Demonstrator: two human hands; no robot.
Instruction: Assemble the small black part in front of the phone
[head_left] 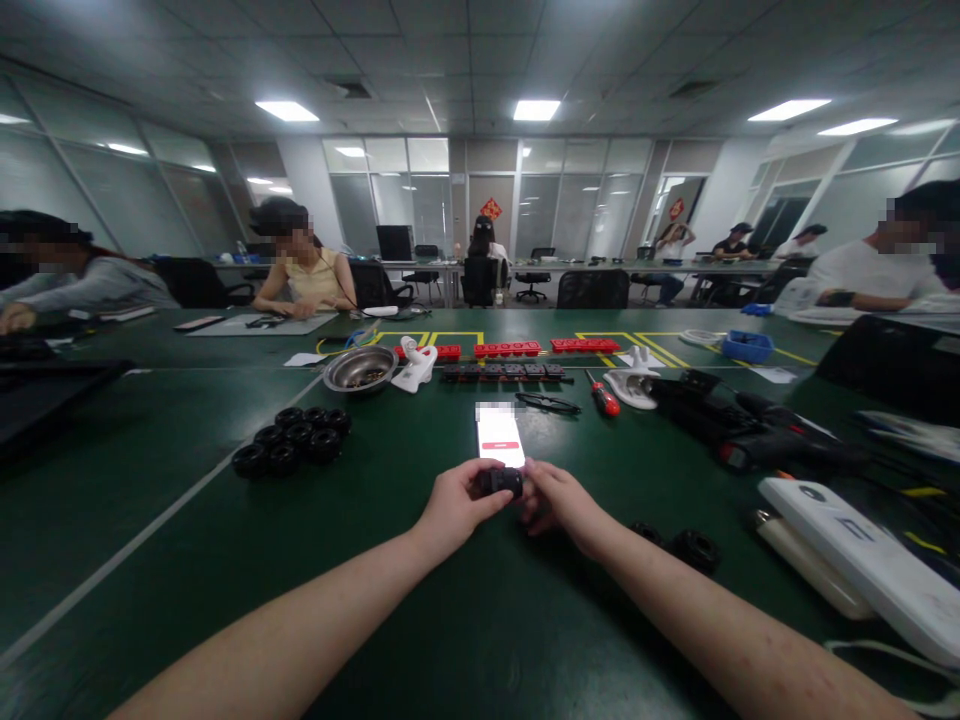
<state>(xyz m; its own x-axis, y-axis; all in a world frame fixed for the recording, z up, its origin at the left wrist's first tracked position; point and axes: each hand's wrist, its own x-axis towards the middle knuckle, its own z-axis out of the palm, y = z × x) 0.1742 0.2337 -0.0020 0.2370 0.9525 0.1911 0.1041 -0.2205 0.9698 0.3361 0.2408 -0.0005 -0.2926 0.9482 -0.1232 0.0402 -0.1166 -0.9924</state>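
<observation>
In the head view, my left hand (457,502) is closed around a small black cylindrical part (502,482), thumb in front and fingers behind. My right hand (556,498) is at the right end of that part, its thumb and fingertips pinched together; what lies between them is hidden. Just beyond both hands is a phone (500,437) with a bright white screen and a red button on it. Off to the left sits a cluster of black wheel-like rings (296,440). More black rings (694,549) lie beside my right forearm.
Further back are a metal bowl (360,370) with small pieces, red trays (507,349), a black strip (504,373), a red screwdriver (602,397) and a black power tool (750,430). A white device (862,560) lies at right. Several people sit at tables around.
</observation>
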